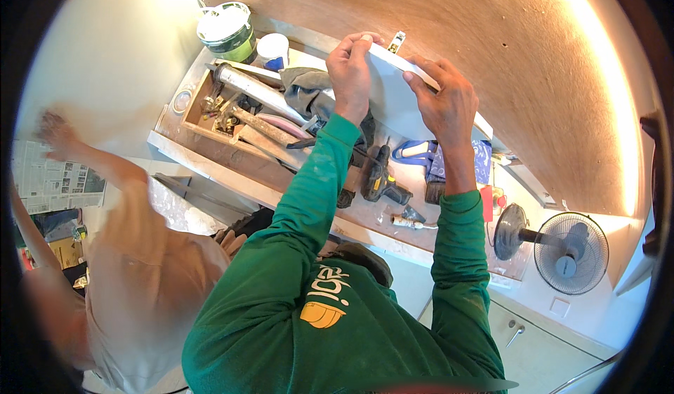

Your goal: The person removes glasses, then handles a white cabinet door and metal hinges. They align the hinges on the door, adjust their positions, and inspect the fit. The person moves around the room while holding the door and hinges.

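Both my arms reach up and forward in green sleeves to a white panel (394, 98). My left hand (349, 70) pinches the left end of its top edge between thumb and fingers. Farther right along the same edge, my right hand (445, 94) grips it, thumb on the near side. Just beyond the edge, between my hands, is a small metal fitting (397, 41) that looks like a hinge; I cannot tell what it is fixed to. The panel's lower part is partly hidden behind my hands and sleeves.
Below lie a wooden toolbox (203, 124) with a hammer and caulking gun (246, 85), and a cordless drill (379, 173). Buckets (228, 32) stand far left, a fan (570, 252) right. A co-worker (151, 261) is close on my left. A wooden wall (484, 22) curves ahead.
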Motion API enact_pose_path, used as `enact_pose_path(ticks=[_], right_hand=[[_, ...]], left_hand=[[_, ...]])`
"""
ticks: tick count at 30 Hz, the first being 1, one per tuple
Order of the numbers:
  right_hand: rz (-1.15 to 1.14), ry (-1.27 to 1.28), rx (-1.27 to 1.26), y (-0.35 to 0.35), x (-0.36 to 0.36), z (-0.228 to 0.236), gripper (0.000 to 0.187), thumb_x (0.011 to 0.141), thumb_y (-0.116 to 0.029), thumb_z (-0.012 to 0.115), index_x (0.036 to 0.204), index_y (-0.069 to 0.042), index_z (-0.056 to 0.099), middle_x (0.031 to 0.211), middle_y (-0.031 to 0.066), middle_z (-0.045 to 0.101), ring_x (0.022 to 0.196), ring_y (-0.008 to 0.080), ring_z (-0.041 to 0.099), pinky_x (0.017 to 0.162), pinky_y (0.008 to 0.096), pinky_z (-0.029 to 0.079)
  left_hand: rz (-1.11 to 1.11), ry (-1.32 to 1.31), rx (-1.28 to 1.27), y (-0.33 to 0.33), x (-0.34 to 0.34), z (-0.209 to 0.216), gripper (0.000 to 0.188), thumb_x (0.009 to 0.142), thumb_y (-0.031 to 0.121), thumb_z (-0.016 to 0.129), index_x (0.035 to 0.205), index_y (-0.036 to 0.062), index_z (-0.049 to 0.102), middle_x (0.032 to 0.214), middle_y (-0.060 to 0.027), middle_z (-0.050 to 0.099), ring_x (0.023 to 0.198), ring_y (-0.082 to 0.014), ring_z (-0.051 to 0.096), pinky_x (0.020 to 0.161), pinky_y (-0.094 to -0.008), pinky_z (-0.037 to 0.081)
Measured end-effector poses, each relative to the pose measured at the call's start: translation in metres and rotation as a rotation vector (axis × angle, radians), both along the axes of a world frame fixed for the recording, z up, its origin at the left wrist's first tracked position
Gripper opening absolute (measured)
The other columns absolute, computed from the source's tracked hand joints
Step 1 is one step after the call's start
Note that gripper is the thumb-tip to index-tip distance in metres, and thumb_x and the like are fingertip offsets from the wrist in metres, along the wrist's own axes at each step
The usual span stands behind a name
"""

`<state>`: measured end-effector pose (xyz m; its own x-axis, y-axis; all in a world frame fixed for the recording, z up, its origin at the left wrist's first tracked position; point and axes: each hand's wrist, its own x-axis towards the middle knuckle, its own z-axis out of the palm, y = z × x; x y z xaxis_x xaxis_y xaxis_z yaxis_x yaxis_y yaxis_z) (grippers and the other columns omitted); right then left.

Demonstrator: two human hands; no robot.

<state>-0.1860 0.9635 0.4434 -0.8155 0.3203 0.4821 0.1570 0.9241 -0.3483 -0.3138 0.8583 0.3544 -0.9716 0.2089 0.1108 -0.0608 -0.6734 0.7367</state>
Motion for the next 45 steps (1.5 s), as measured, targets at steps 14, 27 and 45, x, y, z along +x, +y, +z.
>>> enact_pose_path(ticks=[14,27,45], right_hand=[[-0.006,-0.018,0.032,0.002,0.002,-0.003,0.028,0.099,-0.04,0.087,0.122,-0.025,0.09,0.092,0.0018,0.072,0.081,0.0244,0.073,0.072,0.0423,0.055],[-0.007,0.024,0.068,0.001,0.002,-0.006,0.025,0.098,-0.041,0.088,0.119,-0.026,0.091,0.089,0.0014,0.072,0.08,0.0243,0.072,0.071,0.0414,0.055],[-0.023,0.064,0.143,-0.002,0.003,-0.008,0.025,0.096,-0.036,0.089,0.116,-0.022,0.092,0.104,-0.0001,0.069,0.091,0.0235,0.076,0.073,0.0441,0.059]], left_hand=[[-0.339,0.295,0.048,-0.034,-0.029,-0.027,0.03,0.113,0.012,0.073,0.14,0.0006,0.074,0.139,-0.0107,0.079,0.129,-0.0172,0.069,0.116,-0.0347,0.052],[-0.267,0.25,-0.083,-0.031,-0.018,-0.015,0.028,0.108,0.019,0.085,0.13,0.0046,0.077,0.122,-0.0054,0.08,0.113,-0.012,0.07,0.103,-0.0304,0.055],[-0.25,0.227,-0.087,-0.028,-0.02,-0.017,0.027,0.106,0.021,0.088,0.124,0.0049,0.076,0.111,-0.0009,0.076,0.102,-0.0093,0.068,0.093,-0.0273,0.054]])
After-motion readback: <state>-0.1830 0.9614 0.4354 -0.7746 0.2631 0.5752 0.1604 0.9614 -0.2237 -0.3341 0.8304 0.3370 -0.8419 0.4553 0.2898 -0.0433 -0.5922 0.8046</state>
